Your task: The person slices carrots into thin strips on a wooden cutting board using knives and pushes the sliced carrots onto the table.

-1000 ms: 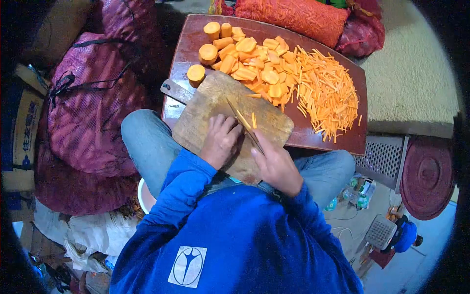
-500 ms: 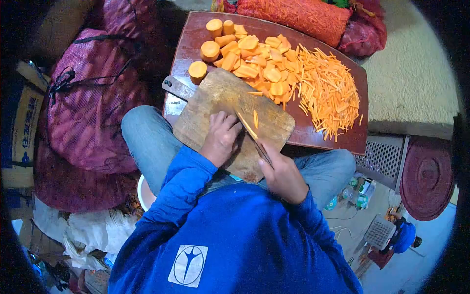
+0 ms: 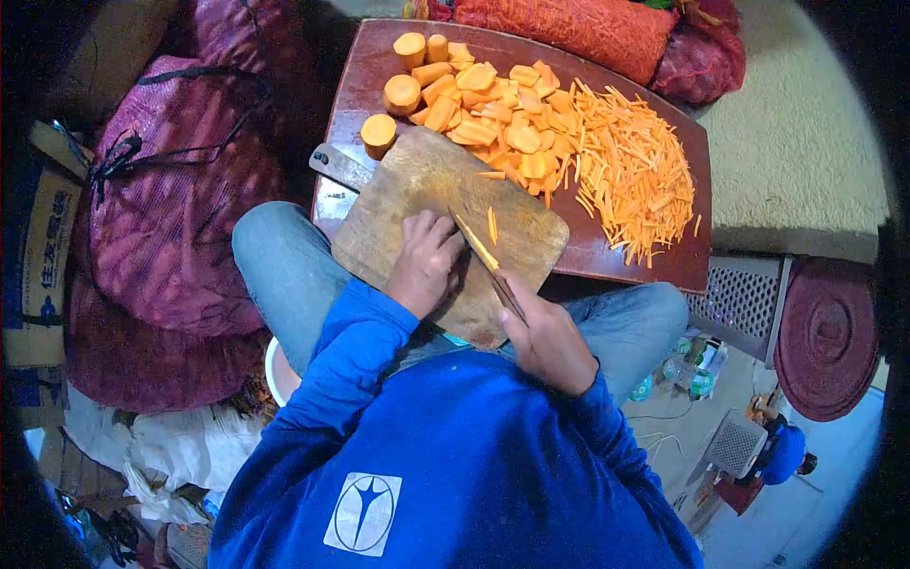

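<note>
My right hand (image 3: 548,334) is wrapped round the handle of a knife (image 3: 485,258), its blade pointing up and left over a wooden cutting board (image 3: 389,204). Orange strips cling along the blade. My left hand (image 3: 426,261) rests on the board just left of the blade, fingers curled down; whatever lies under them is hidden. A couple of thin carrot strips (image 3: 492,226) lie right of the blade. Beyond the board, on a dark red table (image 3: 379,62), are carrot slices (image 3: 498,119), a heap of carrot strips (image 3: 640,175) and several thick carrot chunks (image 3: 402,93).
A metal blade-like tool (image 3: 339,167) juts from under the board's left side. Large purple mesh sacks (image 3: 185,204) stand at left, and an orange-red mesh sack (image 3: 559,30) lies behind the table. A white bowl (image 3: 282,373) sits by my left knee. Another person (image 3: 785,455) is far off at lower right.
The view has shifted very slightly. Both hands and the knife stay nearly in place over the board, with only a tiny movement of the blade.
</note>
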The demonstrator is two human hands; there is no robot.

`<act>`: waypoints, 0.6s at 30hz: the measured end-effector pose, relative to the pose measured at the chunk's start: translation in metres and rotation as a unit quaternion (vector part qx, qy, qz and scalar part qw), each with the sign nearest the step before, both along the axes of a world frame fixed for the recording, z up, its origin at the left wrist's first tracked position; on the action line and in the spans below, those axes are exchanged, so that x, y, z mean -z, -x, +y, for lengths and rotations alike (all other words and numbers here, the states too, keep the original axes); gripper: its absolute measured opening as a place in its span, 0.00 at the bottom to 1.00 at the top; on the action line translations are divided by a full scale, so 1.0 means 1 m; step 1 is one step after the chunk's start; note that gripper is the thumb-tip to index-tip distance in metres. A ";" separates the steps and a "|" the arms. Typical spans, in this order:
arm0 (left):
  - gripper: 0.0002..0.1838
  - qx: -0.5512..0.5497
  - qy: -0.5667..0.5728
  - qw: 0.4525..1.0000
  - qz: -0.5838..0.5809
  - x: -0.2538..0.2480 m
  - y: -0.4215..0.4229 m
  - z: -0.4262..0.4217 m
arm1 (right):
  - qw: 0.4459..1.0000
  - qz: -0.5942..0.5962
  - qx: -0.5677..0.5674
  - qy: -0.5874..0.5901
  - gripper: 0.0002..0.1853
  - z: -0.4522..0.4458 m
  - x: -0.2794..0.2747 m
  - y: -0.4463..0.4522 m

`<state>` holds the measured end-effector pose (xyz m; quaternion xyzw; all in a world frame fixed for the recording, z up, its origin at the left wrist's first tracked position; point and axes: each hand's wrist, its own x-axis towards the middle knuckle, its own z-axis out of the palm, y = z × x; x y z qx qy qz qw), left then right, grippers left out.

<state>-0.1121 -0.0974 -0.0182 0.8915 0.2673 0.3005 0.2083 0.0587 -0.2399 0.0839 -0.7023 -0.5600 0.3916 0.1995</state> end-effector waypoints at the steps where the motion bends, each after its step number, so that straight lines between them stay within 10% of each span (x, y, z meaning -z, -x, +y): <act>1: 0.21 -0.002 0.001 1.000 -0.003 0.000 -0.001 0.000 | 1.000 0.009 0.001 -0.030 0.26 0.002 0.016 -0.001; 18: 0.20 -0.014 -0.004 1.000 -0.013 -0.005 -0.001 -0.004 | 0.991 0.040 -0.025 -0.129 0.28 0.037 0.029 0.001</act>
